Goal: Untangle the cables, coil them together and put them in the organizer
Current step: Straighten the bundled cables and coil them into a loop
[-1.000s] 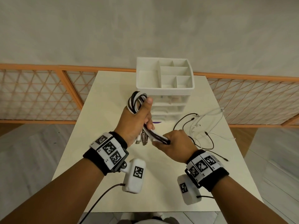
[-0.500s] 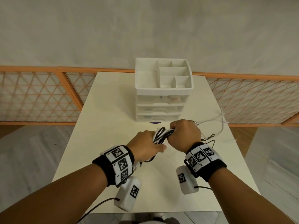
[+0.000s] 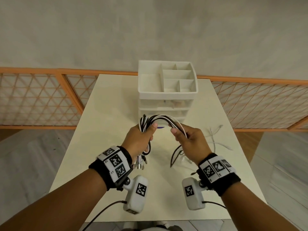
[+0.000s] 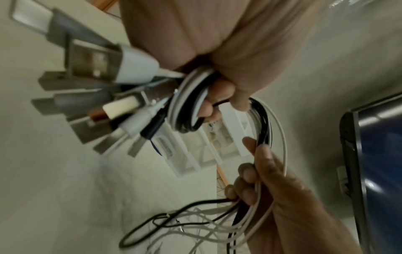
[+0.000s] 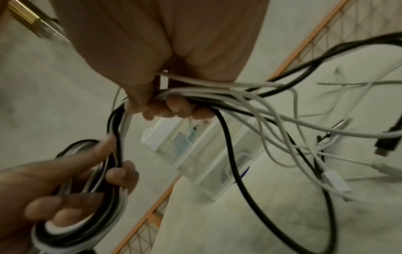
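My left hand grips a coil of black and white cables, with several USB plugs hanging below the fist. In the left wrist view the coil sits in my curled fingers beside the plugs. The same bundle arches over to my right hand, which grips the strands in its fist. Loose ends trail from it onto the table at the right. The white organizer, with an open divided top tray and drawers, stands just beyond both hands.
The cream table is narrow, and its edges drop to the floor on both sides. An orange lattice fence runs behind it. Loose plug ends lie to the right of my right hand.
Both hands have risen from low over the table and moved apart. The bundle now arches between them in front of the organizer.
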Action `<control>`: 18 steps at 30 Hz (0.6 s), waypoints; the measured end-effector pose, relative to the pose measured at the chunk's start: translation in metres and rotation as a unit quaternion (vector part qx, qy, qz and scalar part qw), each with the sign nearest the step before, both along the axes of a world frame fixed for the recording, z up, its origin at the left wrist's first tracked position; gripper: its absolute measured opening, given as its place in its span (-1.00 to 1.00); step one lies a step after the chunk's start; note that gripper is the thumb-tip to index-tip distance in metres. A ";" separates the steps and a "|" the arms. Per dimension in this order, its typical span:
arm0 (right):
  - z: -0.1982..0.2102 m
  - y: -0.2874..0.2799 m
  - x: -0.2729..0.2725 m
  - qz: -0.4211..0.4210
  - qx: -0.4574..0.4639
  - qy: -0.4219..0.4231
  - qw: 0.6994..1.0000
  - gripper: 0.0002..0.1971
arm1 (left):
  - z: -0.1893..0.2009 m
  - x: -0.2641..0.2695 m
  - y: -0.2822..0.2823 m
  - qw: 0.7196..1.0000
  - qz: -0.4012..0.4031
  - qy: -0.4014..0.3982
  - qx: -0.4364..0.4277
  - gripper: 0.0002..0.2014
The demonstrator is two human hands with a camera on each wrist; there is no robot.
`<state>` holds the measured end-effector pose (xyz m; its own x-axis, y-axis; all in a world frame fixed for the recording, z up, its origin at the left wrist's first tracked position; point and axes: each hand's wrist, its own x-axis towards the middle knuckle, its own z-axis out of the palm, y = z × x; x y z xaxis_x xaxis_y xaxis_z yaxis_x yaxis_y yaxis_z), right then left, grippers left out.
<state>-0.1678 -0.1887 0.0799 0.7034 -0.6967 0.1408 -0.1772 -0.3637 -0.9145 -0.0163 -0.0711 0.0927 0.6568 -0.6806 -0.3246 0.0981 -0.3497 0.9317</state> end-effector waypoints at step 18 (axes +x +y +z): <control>0.016 -0.004 0.016 0.011 -0.061 -0.027 0.998 -0.67 | 0.038 0.015 0.003 0.988 -0.091 -0.119 -0.038 -0.40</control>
